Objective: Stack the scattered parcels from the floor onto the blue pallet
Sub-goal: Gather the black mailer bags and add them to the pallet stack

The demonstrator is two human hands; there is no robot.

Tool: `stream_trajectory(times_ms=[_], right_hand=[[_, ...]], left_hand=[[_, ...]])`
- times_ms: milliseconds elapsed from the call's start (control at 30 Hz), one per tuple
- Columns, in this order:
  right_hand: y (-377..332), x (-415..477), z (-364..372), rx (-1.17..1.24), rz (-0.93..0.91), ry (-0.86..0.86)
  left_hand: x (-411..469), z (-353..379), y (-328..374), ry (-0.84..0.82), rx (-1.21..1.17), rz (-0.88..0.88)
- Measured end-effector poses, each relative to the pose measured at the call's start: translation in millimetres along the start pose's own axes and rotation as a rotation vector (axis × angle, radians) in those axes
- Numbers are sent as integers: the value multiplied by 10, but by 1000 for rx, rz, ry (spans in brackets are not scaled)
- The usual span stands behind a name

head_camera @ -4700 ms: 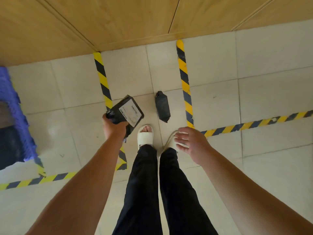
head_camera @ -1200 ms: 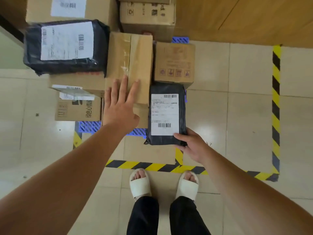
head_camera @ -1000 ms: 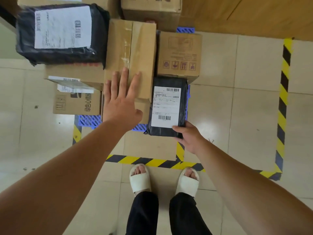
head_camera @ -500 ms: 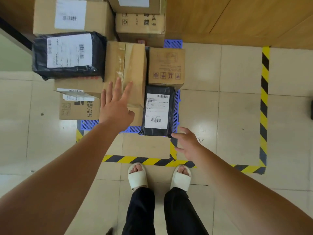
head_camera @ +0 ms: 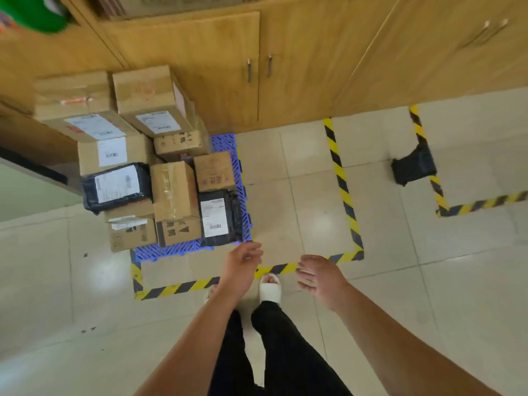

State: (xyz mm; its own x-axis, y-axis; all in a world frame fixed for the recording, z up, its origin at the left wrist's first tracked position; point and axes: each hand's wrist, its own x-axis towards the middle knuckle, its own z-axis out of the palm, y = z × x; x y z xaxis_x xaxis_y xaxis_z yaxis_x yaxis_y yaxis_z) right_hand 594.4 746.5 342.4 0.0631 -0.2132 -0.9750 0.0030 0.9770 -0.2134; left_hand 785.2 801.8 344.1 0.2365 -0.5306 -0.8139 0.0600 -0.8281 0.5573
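The blue pallet (head_camera: 241, 181) lies against the wooden cabinets, stacked with several cardboard boxes and black bagged parcels. A small black parcel with a white label (head_camera: 218, 217) lies at the pallet's near right corner. One more black parcel (head_camera: 413, 167) sits on the floor at the right, across a striped tape line. My left hand (head_camera: 241, 262) hangs with loosely curled fingers just in front of the pallet's corner and holds nothing. My right hand (head_camera: 318, 277) is relaxed and empty, over the floor tape.
Wooden cabinets (head_camera: 314, 67) run along the back. Yellow-black tape (head_camera: 344, 192) marks bays on the tiled floor. A dark ledge (head_camera: 31, 164) borders the stack on the left. My feet in white sandals (head_camera: 270, 290) stand at the tape line.
My right hand let go of the small black parcel on the pallet, my left hand lifted off the box, and both drew back. The view swung right, revealing the black parcel on the floor.
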Motion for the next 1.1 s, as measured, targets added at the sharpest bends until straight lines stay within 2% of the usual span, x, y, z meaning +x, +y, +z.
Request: stream_trajectory(times_ms=[200, 267, 500, 733, 900, 1100], right_hand=[[-568, -798, -632, 253, -107, 99], [-771, -912, -858, 327, -150, 148], [-1486, -940, -1768, 512, -296, 210], [-2486, -1008, -2815, 685, -275, 391], [-2980, -1166, -3496, 882, -357, 422], [-3232, -1024, -4335, 1031, -344, 426]], left_hand=[[-631, 597, 903, -173, -64, -19], [-648, 750, 1214, -213, -16, 14], [57, 1579, 2274, -168, 106, 60], [658, 2833, 3437, -351, 305, 69], [910, 3906, 4163, -456, 470, 90], [1123, 5103, 4599, -550, 612, 41]])
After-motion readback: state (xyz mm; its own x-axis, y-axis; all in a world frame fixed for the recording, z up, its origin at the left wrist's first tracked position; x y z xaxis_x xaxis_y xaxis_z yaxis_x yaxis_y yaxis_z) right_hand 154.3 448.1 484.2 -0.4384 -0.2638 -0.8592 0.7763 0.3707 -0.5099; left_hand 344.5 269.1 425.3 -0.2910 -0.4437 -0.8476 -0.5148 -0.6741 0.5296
